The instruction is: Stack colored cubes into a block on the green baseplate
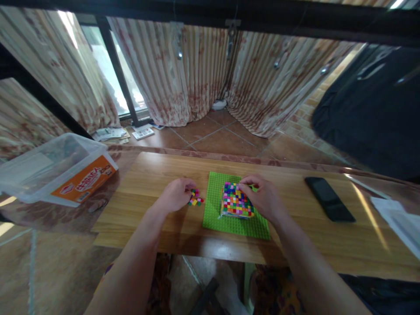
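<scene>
A square block built of many small coloured bricks [235,201] stands on a green studded baseplate [215,218]. My right hand [262,197] reaches over the plate from the right. Its thumb and index finger are pinched together at the block's far right corner, and whatever they may hold is too small to make out. To the left of the plate lies a small pile of loose coloured bricks [196,200] on the wood. My left hand [176,194] rests against the pile's left side, fingers curled closed and pointing into it; their tips are partly hidden.
The wooden table [131,210] bears a black phone [329,199] on the right and white papers [397,223] at the right edge. A clear plastic bin with an orange label [83,181] stands off the left end. Striped curtains [197,74] hang behind.
</scene>
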A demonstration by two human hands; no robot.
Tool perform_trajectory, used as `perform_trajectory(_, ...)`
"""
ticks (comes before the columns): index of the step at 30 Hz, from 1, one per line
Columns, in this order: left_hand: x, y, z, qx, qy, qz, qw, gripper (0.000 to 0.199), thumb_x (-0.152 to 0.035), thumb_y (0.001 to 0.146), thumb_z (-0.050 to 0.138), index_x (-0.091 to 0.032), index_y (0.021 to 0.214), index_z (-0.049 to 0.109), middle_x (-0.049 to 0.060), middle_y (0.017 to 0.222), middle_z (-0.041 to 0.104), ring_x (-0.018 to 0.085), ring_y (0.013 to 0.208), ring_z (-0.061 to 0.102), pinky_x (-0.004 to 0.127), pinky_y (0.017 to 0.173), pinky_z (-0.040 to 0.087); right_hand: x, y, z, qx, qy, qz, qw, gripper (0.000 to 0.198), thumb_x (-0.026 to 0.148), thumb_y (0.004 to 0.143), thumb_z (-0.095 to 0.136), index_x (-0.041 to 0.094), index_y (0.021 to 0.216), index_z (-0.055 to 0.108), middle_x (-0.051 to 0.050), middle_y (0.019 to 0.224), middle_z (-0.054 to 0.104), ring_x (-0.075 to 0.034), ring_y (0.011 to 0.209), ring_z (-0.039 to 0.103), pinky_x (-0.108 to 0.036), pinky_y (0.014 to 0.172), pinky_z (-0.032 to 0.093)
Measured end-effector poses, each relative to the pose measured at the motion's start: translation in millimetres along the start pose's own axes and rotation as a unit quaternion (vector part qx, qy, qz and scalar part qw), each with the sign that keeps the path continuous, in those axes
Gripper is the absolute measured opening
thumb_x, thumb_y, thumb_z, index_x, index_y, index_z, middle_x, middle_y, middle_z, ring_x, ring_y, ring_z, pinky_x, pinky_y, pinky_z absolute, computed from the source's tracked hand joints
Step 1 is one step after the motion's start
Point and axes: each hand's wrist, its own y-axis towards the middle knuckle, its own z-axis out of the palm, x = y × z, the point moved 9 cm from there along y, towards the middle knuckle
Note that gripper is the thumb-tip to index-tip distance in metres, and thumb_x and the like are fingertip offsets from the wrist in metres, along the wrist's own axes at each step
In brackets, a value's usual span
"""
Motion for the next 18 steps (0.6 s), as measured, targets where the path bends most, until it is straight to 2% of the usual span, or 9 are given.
perform_trajectory(5,-2,-1,1,0.0,0.018,0.006,1.0,0.026,-0.009,0.07,0.052,-0.02,0.078,0.074,0.002,0.077,0.073,0.016,0.071,0.063,0.025,0.065,0.046,-11,2,5,0.012,0.031,0.039,0.999,0.019,0.037,0.076,0.062,0.021,0.074,0.07,-0.002,0.078,0.071,-0.016,0.075,0.062,-0.031,0.072,0.047)
perform_trajectory(10,-6,-1,4,-0.009,0.069,-0.006,0.998,0.014,-0.019,0.076,0.06,-0.02,0.077,0.074,0.004,0.077,0.071,0.018,0.072,0.063,0.027,0.064,0.043,-22,2,11,0.032,0.069,0.083,0.994,0.019,0.038,0.074,0.064,0.02,0.074,0.071,-0.002,0.073,0.07,-0.016,0.069,0.062,-0.03,0.068,0.048)
perform_trajectory(18,-12,-1,6,-0.033,0.129,-0.006,0.991,0.011,-0.029,0.074,0.068,-0.021,0.081,0.072,0.004,0.084,0.069,0.02,0.077,0.062,0.029,0.07,0.044,-17,2,10,0.037,0.077,0.079,0.993,0.018,0.036,0.074,0.063,0.019,0.072,0.071,-0.002,0.072,0.07,-0.015,0.069,0.061,-0.029,0.068,0.047)
